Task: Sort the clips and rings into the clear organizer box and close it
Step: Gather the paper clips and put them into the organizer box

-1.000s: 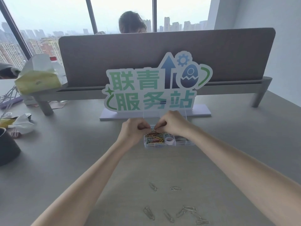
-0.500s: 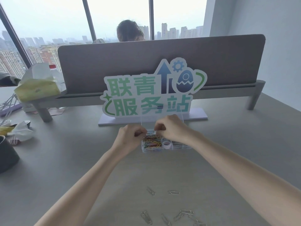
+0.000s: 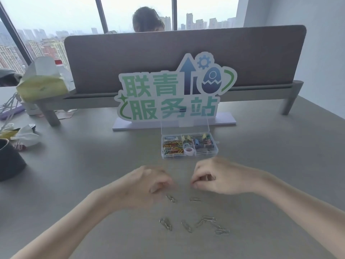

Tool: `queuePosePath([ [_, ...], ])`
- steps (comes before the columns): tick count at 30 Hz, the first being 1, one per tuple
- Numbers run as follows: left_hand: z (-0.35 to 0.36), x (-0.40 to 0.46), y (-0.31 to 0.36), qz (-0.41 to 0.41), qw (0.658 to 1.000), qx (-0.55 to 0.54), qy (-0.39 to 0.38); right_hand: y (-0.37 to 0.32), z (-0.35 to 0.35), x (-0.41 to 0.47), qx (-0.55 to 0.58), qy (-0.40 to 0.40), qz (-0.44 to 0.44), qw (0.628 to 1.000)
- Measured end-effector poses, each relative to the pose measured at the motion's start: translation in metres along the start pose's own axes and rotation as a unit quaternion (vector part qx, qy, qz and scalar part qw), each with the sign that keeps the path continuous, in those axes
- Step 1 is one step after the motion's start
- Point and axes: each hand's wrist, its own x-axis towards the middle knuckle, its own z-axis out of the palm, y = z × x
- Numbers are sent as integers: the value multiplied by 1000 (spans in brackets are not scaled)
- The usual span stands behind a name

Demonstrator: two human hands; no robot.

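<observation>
The clear organizer box (image 3: 216, 148) sits mid-table with its lid (image 3: 184, 126) standing open. Coloured paper clips (image 3: 172, 147) fill its left compartment, small tape rings (image 3: 189, 151) the middle, binder clips (image 3: 203, 143) the right. Several silver paper clips lie loose in front of it, among them one (image 3: 171, 198) by my left fingertips, one (image 3: 195, 199) just under my right fingertips, and a cluster (image 3: 209, 220) nearer me. My left hand (image 3: 145, 184) and right hand (image 3: 222, 176) hover low over the nearest clips, fingers loosely curled and blurred, with nothing seen in them.
A standing sign (image 3: 171, 94) on a white base is right behind the box, with a grey desk divider (image 3: 242, 58) beyond it and a person behind that. A dark cup (image 3: 9, 161), crumpled tissue (image 3: 24, 135) and a tissue pack (image 3: 41, 81) are at the left.
Both hands left the back of the organizer box and drew back toward me, down to the loose silver clips. The box contents are now uncovered.
</observation>
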Motion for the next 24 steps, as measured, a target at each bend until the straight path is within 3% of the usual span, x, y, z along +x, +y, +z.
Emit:
queuePosePath([
  [5,8,-36,15,27,999,7,-44,-12,13,-32,-9,-22,-4,1000],
  [13,21,-49,22,40,999,-33,-2,-18,8,-62,-1,-70,7,997],
  [24,29,-57,31,81,996,-35,5,-26,35,-70,39,54,17,998],
])
